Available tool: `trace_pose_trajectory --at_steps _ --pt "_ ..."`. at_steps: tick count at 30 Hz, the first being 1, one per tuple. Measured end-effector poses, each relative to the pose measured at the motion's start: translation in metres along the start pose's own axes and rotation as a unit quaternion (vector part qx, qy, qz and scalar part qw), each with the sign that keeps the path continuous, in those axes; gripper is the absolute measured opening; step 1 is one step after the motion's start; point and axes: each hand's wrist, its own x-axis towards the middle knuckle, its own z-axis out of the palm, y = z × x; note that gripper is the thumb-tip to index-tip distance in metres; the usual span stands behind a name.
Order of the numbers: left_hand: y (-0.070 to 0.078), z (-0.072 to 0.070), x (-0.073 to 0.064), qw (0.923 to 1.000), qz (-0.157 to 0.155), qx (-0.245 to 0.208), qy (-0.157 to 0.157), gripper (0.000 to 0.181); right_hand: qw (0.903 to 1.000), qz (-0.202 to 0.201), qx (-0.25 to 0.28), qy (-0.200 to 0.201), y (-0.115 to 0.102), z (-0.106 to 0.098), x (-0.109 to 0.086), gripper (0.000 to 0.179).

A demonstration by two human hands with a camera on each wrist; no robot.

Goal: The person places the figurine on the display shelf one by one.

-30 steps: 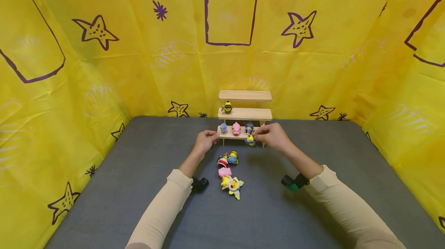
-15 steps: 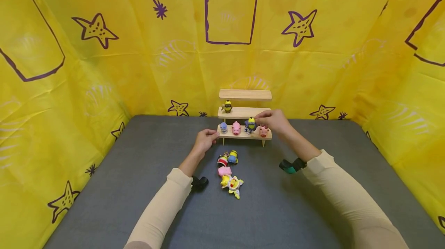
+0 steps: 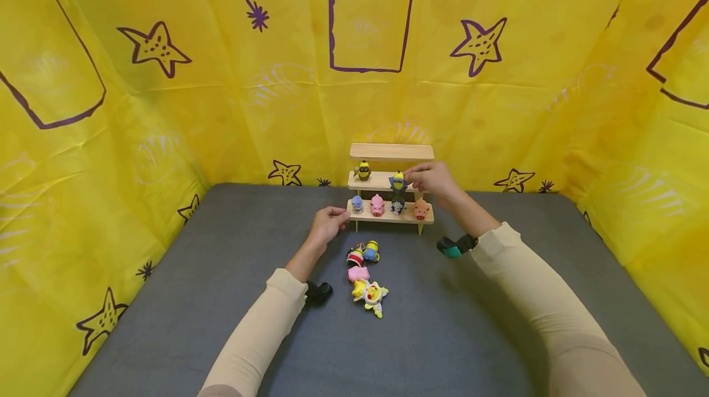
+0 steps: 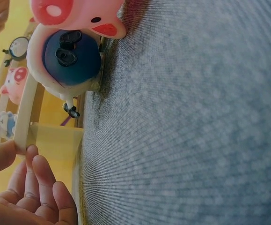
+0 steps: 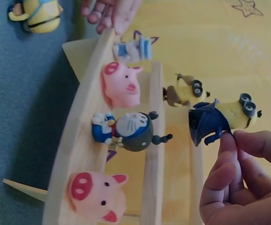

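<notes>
My left hand point(image 3: 327, 224) pinches the left end of the bottom step of a three-step wooden display shelf point(image 3: 365, 211) between thumb and finger. My right hand point(image 3: 434, 181) pinches a minion figure point(image 5: 229, 117) in a dark blue outfit. In the head view that minion is over the right half of the middle step; contact with the step cannot be told. On the bottom step stand a small blue figure point(image 3: 357, 204), a pink pig point(image 3: 377, 205), a dark-hooded Doraemon-like figure point(image 5: 130, 129) and another pig point(image 3: 421, 208). A brown-clad minion point(image 3: 363, 170) stands at the middle step's left.
Several toys lie on the grey cloth in front of the shelf: a blue-clad minion point(image 3: 372, 252), a red-and-white figure point(image 3: 356, 256), a pink toy point(image 3: 358, 274) and a yellow-and-white figure point(image 3: 374, 293). Yellow patterned fabric point(image 3: 288, 120) hangs behind and at both sides.
My right hand has lifted the dark blue minion from in front of the bottom step up to the middle step. The left hand keeps its place on the shelf end.
</notes>
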Motion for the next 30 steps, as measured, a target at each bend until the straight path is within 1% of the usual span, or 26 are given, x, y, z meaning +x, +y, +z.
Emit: trace_pose_trajectory --at_steps 6,12,18,24,26,30 --pt "-0.001 0.0 0.001 1.0 0.001 0.0 -0.001 0.027 0.9999 0.01 0.0 0.01 -0.006 0.004 0.012 0.026" --pt "-0.001 0.001 0.001 1.0 0.001 -0.003 -0.001 0.027 0.9998 0.01 0.009 0.017 -0.008 0.01 0.026 0.028" --pt "-0.003 0.001 0.0 0.9999 0.007 -0.009 0.0 0.026 0.9992 0.016 0.005 0.036 -0.005 0.016 0.037 0.027" --pt "-0.005 0.001 0.001 0.9996 0.021 -0.017 -0.004 0.026 0.9992 0.021 0.009 0.031 -0.001 0.022 0.043 0.027" --pt "-0.004 0.001 0.001 0.9996 0.021 -0.017 -0.004 0.026 0.9991 0.024 0.021 0.028 0.0 0.023 0.046 0.026" --pt "-0.003 -0.001 0.002 0.9997 0.021 -0.014 -0.004 0.027 0.9989 0.023 0.015 0.039 0.002 0.026 0.051 0.024"
